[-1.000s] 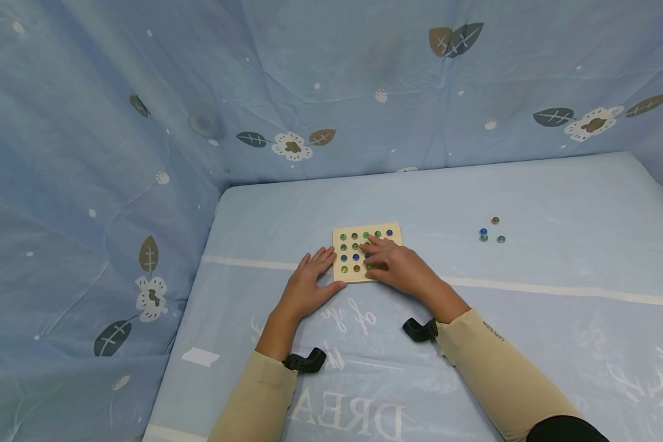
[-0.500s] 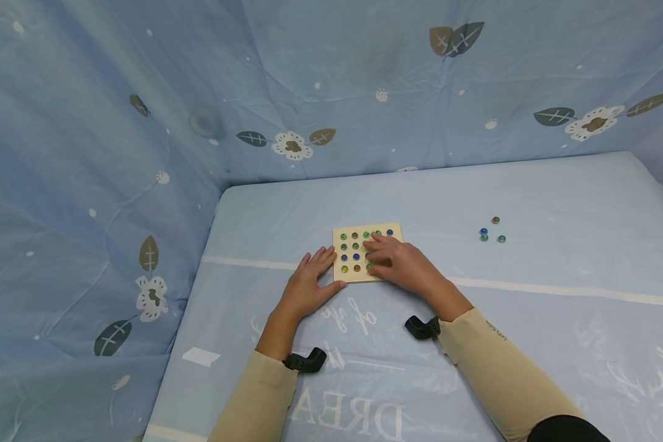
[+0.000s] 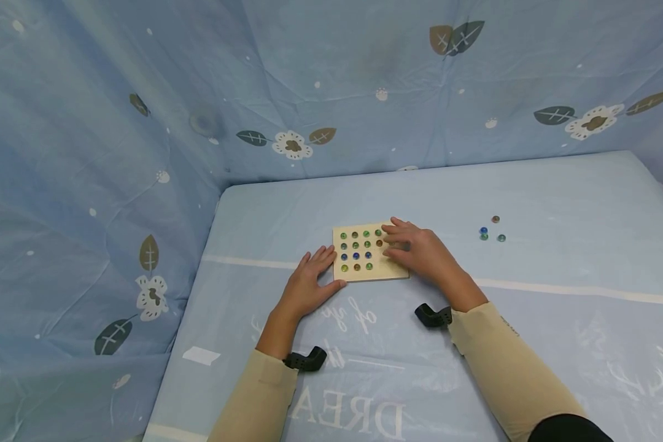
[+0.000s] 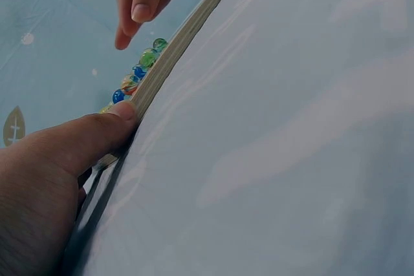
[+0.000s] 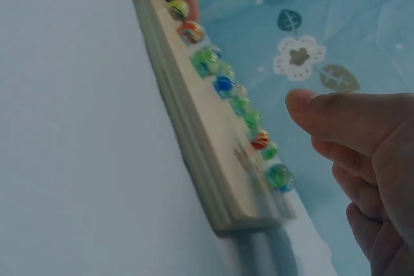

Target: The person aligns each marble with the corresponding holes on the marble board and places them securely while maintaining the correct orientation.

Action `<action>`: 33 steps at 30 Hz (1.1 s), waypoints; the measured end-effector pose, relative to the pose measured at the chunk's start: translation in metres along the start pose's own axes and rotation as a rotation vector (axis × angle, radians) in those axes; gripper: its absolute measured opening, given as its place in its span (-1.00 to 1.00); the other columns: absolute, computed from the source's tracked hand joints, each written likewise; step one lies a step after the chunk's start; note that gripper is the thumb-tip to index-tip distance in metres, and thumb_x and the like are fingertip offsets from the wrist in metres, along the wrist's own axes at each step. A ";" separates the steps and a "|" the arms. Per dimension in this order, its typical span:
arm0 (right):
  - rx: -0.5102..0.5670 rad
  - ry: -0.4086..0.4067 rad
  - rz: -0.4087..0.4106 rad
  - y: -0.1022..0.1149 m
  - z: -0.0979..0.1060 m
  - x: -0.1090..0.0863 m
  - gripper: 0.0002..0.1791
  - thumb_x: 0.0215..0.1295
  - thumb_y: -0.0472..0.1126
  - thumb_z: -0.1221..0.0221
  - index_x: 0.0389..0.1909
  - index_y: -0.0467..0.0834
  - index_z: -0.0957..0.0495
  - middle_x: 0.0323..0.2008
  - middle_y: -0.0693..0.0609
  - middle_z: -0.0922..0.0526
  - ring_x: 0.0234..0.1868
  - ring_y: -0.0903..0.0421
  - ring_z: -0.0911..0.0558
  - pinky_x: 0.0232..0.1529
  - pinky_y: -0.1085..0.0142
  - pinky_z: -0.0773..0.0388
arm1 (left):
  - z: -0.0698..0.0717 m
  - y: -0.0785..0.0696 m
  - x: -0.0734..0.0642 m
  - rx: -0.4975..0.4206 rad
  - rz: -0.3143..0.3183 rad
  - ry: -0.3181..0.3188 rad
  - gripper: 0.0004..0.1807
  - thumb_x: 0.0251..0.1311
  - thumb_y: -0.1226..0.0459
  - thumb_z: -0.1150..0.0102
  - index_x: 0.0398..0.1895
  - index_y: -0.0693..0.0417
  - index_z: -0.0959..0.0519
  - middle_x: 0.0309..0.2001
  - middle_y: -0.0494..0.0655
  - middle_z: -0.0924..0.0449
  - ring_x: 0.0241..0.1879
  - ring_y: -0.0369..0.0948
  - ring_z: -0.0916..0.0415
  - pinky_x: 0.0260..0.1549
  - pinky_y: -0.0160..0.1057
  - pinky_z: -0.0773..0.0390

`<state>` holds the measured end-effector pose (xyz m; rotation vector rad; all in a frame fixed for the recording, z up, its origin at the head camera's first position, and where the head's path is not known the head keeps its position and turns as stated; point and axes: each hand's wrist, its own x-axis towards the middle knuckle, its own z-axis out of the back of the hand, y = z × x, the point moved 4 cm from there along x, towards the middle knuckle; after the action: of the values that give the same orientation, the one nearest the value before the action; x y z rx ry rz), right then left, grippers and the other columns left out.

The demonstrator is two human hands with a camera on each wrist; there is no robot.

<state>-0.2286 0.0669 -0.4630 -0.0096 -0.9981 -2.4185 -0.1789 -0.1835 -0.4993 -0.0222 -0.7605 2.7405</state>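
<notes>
A pale wooden board (image 3: 395, 274) lies on the table with several rows of glass marbles (image 3: 356, 256) in green, blue and brown tones. My left hand (image 3: 305, 290) rests at its near left corner, fingers straight along the left side and the thumb touching the front edge. My right hand (image 3: 422, 250) hovers over the board's right part, covering some marbles there. In the right wrist view the right thumb (image 5: 349, 114) stands apart from the other fingers, and nothing shows between them. The left wrist view has the left thumb (image 4: 97, 132) against the board's side.
Right of the board several loose marbles (image 3: 501, 238) lie in a small group. Blue patterned cloth (image 3: 364, 92) hangs behind and to the left of the table (image 3: 287, 215). A white patch (image 3: 201, 356) is at the table's left.
My right hand has moved right and up from the middle of the board to its right part, uncovering marbles in the middle and the front right corner. The left hand stays put.
</notes>
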 end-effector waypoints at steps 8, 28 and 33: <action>0.009 -0.061 -0.054 -0.013 0.021 -0.002 -0.62 0.12 -0.11 -0.32 -0.04 -0.15 -0.65 0.20 0.04 -0.51 0.36 0.03 -0.31 0.31 -0.02 -0.29 | 0.000 0.001 0.001 -0.001 -0.007 -0.004 -0.18 0.08 -0.19 -0.18 0.39 -0.13 -0.23 0.41 -0.34 -0.13 0.43 -0.33 0.02 0.45 -0.16 0.11; -0.055 -0.118 -0.373 -0.064 0.077 -0.021 -0.54 0.16 -0.02 -0.29 0.05 -0.15 -0.60 0.27 -0.02 -0.43 0.38 0.00 -0.27 0.33 -0.13 -0.16 | -0.001 0.001 0.001 0.000 0.001 0.016 -0.17 0.10 -0.19 -0.16 0.41 -0.14 -0.19 0.42 -0.35 -0.10 0.44 -0.34 0.06 0.46 -0.17 0.12; -0.036 -0.124 -0.443 -0.076 0.092 -0.032 -0.49 0.18 0.04 -0.25 0.09 -0.17 -0.57 0.31 -0.05 -0.37 0.40 -0.09 -0.22 0.32 -0.15 -0.15 | -0.002 0.002 0.000 -0.002 -0.002 0.009 -0.17 0.09 -0.20 -0.17 0.40 -0.14 -0.20 0.42 -0.37 -0.10 0.44 -0.34 0.05 0.46 -0.18 0.12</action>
<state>-0.2535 0.1879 -0.4523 0.0547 -1.1051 -2.8679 -0.1793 -0.1838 -0.5018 -0.0346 -0.7606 2.7357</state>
